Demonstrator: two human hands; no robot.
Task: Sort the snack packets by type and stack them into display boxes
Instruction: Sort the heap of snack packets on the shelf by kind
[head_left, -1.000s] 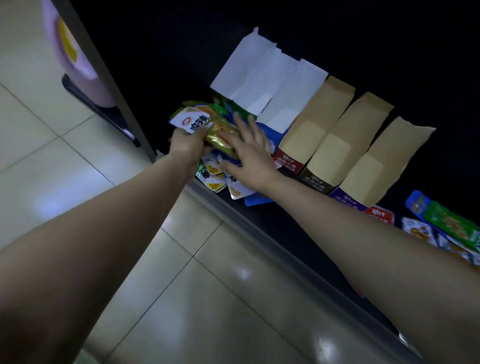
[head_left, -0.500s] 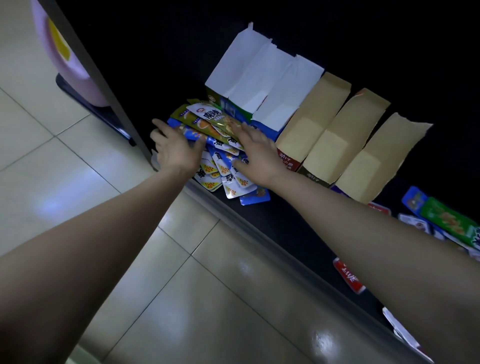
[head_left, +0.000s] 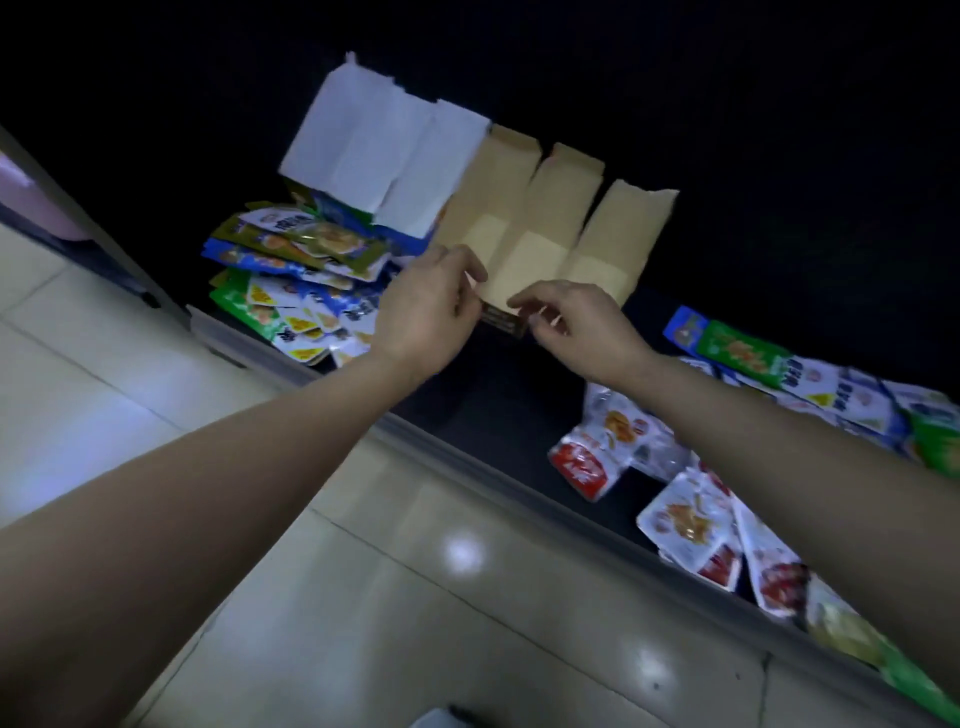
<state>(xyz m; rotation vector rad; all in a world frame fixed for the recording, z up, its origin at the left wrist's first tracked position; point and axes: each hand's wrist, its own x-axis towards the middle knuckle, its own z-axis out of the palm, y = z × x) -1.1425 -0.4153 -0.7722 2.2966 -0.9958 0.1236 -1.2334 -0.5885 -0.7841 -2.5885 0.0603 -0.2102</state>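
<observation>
A matte black tabletop (head_left: 493, 395) runs under my left hand (head_left: 426, 306) and right hand (head_left: 582, 327), trimmed with a dull grey metal edge (head_left: 467, 460). Nearer me, glossy cream floor tiles (head_left: 311, 597) catch white light glints (head_left: 462, 553). Beyond my hands, darkness. Far left sits a blurred pale pink shape (head_left: 21, 197).

I see five display boxes standing in a row on the dark desk (head_left: 493, 395), lids open and leaning back. The two white-flapped boxes (head_left: 384, 156) are on the left and the three brown-flapped boxes (head_left: 550, 228) on the right, side against side. A mixed pile of packets (head_left: 291, 280) in blue, green and white lies just left of the row. Red-and-white packets (head_left: 613, 441) lie overlapping near the desk's front edge to the right. Green and blue packets (head_left: 743, 353) lie behind them.
</observation>
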